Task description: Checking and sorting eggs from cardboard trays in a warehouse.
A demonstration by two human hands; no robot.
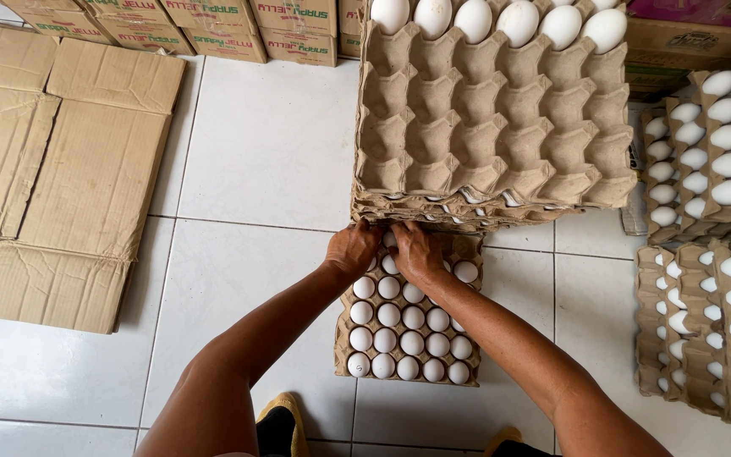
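Note:
A brown pulp egg tray point(344, 351) full of white eggs point(412, 343) lies on the white tiled floor in front of me. Both my hands reach to its far end. My left hand point(352, 250) and my right hand point(414, 252) rest side by side, fingers curled down over the far row of eggs, right under the edge of a tall stack of egg trays point(488, 127). The fingertips are hidden, so what they grip is unclear. The stack's top tray is mostly empty, with one row of white eggs point(518, 21) at its far edge.
More stacks of filled egg trays point(708, 330) stand at the right. Flattened cardboard point(52, 169) lies on the floor at left. Printed cartons point(213, 25) line the far wall. My feet point(281, 423) are at the bottom edge.

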